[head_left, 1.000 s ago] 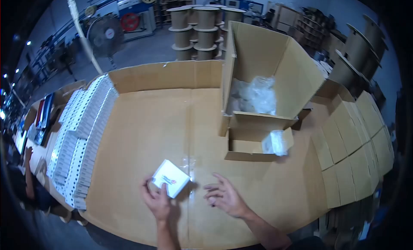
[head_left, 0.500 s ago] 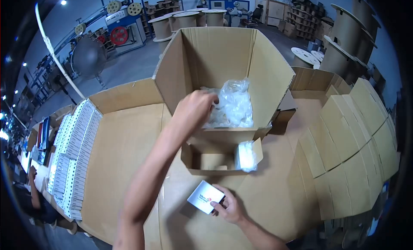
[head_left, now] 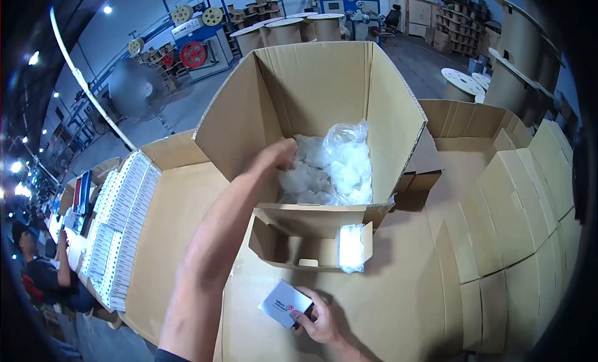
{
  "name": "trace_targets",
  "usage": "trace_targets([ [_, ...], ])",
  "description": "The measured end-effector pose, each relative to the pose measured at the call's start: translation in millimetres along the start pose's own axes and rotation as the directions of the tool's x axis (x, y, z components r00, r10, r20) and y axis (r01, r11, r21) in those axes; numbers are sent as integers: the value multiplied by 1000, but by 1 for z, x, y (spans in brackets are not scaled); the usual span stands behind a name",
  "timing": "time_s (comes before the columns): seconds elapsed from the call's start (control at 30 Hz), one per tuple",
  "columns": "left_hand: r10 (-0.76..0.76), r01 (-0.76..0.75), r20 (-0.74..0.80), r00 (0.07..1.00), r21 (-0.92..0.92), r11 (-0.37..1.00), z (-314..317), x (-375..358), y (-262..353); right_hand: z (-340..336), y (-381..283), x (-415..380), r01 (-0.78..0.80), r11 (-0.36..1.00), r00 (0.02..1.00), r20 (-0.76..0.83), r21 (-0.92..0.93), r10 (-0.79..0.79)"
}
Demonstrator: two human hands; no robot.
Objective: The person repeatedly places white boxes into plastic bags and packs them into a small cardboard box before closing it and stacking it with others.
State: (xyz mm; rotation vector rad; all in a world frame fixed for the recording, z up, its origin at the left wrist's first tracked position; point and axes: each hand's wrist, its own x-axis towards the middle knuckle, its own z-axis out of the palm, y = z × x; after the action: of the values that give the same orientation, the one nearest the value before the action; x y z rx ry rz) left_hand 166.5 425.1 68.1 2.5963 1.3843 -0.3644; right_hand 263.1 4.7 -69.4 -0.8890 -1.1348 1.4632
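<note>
The small white box (head_left: 284, 303) with a red and blue mark sits low near the front edge of the cardboard-covered surface (head_left: 187, 237), tilted. The right hand (head_left: 319, 321) holds it by its right end, fingers (head_left: 303, 313) curled around that edge.

The left hand (head_left: 277, 158) reaches over the near wall into the large open carton (head_left: 324, 88), touching the clear plastic bags (head_left: 333, 169) piled inside; whether its fingers are closed on a bag I cannot tell.

Just in front of the carton lies a low open tray box (head_left: 280, 250) with one bagged piece (head_left: 351, 247) at its right end.

Left of the arm the surface is bare up to rows of white boxes (head_left: 115, 231); stacked flat cartons (head_left: 517, 219) crowd the right side.
</note>
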Motion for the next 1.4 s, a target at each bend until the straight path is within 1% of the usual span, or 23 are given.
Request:
trace_targets([
  [0.1,-23,-30,-198,980,-258,966,-13,-13,5,-1,3,-1,-50,997,999,6,64,49],
  [0.13,4,-104,-283,959,-339,935,-15,-13,5,-2,-1,-2,-80,994,997,12,69,79],
  [0.17,-17,-154,-357,934,-445,882,-14,-14,7,-3,-4,-2,-109,991,994,18,71,108],
  [0.23,-90,-270,-483,871,-624,733,-23,-40,27,-2,-12,-2,-67,995,997,-38,74,69],
  [0.27,-73,-344,-588,806,-565,750,-30,-52,38,-1,-15,-3,-44,996,997,-64,76,49],
  [0.37,-140,-402,-625,768,-641,654,-34,-101,68,-8,-12,-3,-27,998,1000,-5,-55,27],
  [0.4,-170,-376,-610,774,-659,651,-31,-123,74,-8,-10,-3,91,992,995,-34,-86,-94],
  [0.5,-266,-511,-738,620,-637,577,5,-189,97,-10,8,-3,118,993,993,-26,-27,-118],
  [0.53,-317,-502,-701,639,-692,520,20,-213,105,-9,-4,-4,163,982,986,-25,-95,-166],
  [0.63,-417,-519,-633,652,-774,363,84,-269,126,-4,-8,-6,194,971,977,-65,-139,-204],
  [0.7,-457,-537,-588,667,-805,252,130,-293,132,2,-4,-7,205,972,963,-151,-116,-221],
  [0.73,-467,-509,-567,679,-822,256,149,-305,136,10,-13,-6,219,974,956,-186,-59,-227],
  [0.77,-475,-484,-547,689,-835,260,166,-314,139,8,-4,-2,284,958,939,-190,-50,-288],
  [0.8,-472,-508,-561,680,-825,249,187,-317,140,11,-1,-2,251,962,930,-249,-102,-269],
  [0.87,-453,-478,-529,717,-847,232,208,-327,140,23,-6,2,182,960,892,-375,-215,-253],
  [0.97,-464,-469,-492,737,-866,173,205,-340,140,30,-9,7,112,858,864,-377,-501,-333],
  [1.0,-478,-459,-469,743,-876,146,203,-344,139,30,-11,3,90,840,875,-360,-535,-323],
  [1.1,-504,-395,-424,753,-903,168,228,-334,115,15,4,1,136,873,935,-231,-468,-269],
  [1.13,-534,-465,-462,708,-874,141,232,-334,117,17,4,-4,162,920,931,-253,-357,-262],
  [1.23,-552,-512,-452,701,-857,53,232,-344,129,16,6,-9,165,979,933,-304,-123,-195],
  [1.27,-543,-494,-475,692,-861,123,239,-341,128,17,10,-8,178,984,928,-327,-27,-177],
  [1.37,-550,-467,-455,700,-875,129,244,-338,132,30,5,-10,199,978,911,-379,63,-161],
  [1.4,-555,-488,-470,686,-863,128,240,-340,136,38,2,-11,262,965,902,-358,6,-243],
])
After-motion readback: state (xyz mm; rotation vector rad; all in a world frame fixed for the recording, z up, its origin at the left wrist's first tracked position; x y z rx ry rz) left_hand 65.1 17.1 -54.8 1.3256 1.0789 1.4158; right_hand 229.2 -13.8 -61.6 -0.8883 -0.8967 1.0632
